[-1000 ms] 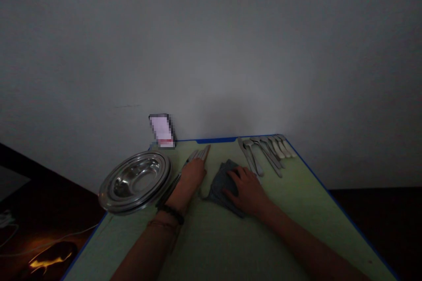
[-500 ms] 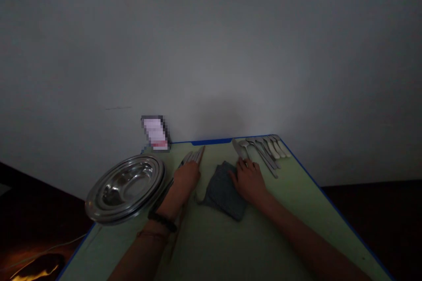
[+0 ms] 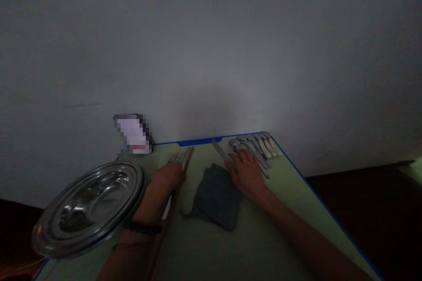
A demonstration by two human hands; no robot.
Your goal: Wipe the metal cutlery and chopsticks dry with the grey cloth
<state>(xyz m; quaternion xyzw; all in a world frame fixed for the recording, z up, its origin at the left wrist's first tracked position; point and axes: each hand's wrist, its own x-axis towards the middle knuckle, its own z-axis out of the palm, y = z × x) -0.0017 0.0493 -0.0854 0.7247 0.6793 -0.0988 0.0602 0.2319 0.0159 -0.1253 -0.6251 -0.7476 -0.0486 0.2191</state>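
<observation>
My left hand (image 3: 166, 180) lies on a bundle of metal cutlery (image 3: 180, 157) on the green table mat (image 3: 263, 237), with its fingers stretched flat along the pieces. My right hand (image 3: 246, 174) is closed on a table knife (image 3: 220, 150), whose blade points away from me toward the wall. Between the two hands lies a folded grey cloth (image 3: 216, 195). A row of several spoons and other pieces (image 3: 260, 147) lies just right of my right hand.
A stack of shiny steel plates (image 3: 87, 206) hangs over the table's left edge beside my left forearm. A small blurred card or box (image 3: 133, 134) stands against the wall (image 3: 211, 52) at the table's far edge. The room is dim.
My right hand left the cloth, reached to the left end of the cutlery row and closed on the knife, drawing it leftward. My view shifted right; my left hand stayed on its bundle.
</observation>
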